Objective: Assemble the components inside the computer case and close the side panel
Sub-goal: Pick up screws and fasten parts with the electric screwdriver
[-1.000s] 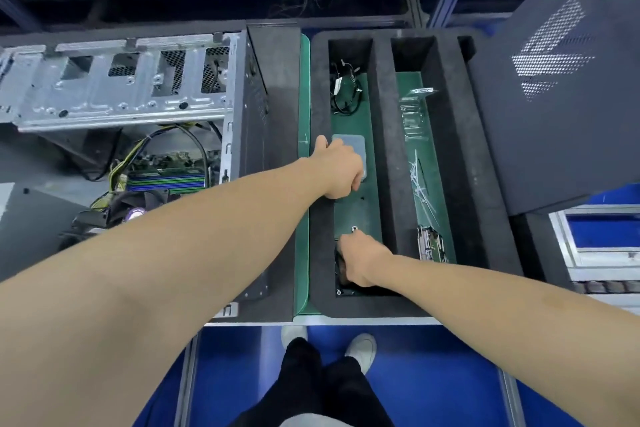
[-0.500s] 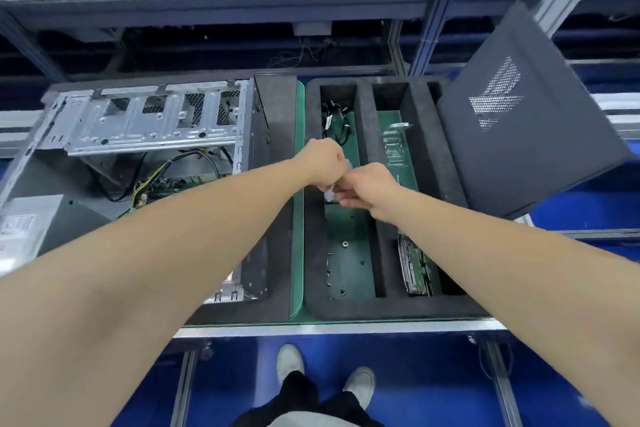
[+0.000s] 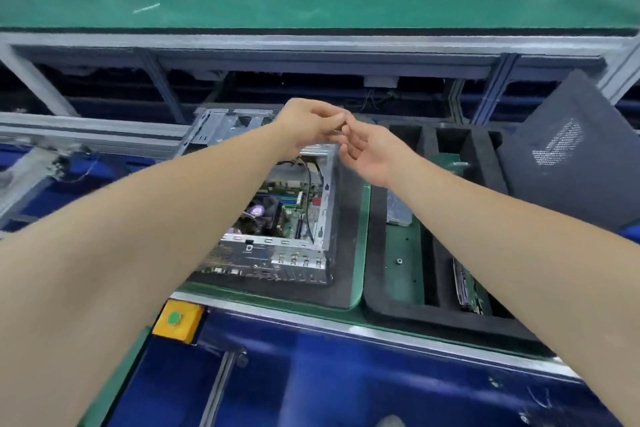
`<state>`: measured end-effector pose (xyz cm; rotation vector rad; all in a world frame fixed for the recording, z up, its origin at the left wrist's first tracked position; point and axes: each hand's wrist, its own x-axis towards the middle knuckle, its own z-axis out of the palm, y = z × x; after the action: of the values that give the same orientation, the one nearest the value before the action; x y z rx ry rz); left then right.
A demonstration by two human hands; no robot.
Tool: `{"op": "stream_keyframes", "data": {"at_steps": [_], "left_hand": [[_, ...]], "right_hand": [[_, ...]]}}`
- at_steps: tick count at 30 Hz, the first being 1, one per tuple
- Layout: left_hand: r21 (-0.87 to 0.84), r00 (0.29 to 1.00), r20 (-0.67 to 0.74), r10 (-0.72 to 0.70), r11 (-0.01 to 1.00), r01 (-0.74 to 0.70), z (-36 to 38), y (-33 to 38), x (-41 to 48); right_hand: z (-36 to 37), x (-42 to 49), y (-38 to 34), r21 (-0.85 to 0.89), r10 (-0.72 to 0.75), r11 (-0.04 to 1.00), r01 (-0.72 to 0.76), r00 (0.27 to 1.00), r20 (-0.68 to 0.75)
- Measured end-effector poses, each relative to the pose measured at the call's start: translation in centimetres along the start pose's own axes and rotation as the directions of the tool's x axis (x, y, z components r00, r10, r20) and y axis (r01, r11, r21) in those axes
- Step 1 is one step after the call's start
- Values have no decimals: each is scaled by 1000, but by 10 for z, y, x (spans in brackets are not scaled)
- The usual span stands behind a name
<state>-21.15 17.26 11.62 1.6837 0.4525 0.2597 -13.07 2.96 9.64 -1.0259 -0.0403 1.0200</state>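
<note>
Head view: the computer case [image 3: 277, 260], an open box of stamped steel, lies on the bench [image 3: 360, 218]. Above it the left hand [image 3: 308, 126] and right hand [image 3: 375, 158] meet fingertip to fingertip; blur hides whether either grip holds anything. Any small part fumbled there could drop into the case. The dark perforated side panel [image 3: 571, 184] leans beside the black foam tray [image 3: 381, 308].

One head-worn wide-angle view looks forward and down, close over the computer case [image 3: 298, 262].
</note>
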Motion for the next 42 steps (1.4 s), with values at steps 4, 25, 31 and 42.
{"op": "stream_keyframes", "data": {"at_steps": [4,25,31,42], "left_hand": [[234,982,-130,134,967,-100,-53,-2,-44],[115,776,-443,-448,830,545,-357,-246,-367],[130,637,-606,-476,730,671,-342,-308,-386],[-101,510,-611,-606,698,709,-335,-347,-373]], "right_hand": [[60,-14,32,-9,10,1000,-10,1000,10],[313,-54,441,-587,437,715,-380,898,-49],[290,-39,513,-717,404,544,-437,885,-233],[299,-33,578,-785,292,459,-417,905,-311]]}}
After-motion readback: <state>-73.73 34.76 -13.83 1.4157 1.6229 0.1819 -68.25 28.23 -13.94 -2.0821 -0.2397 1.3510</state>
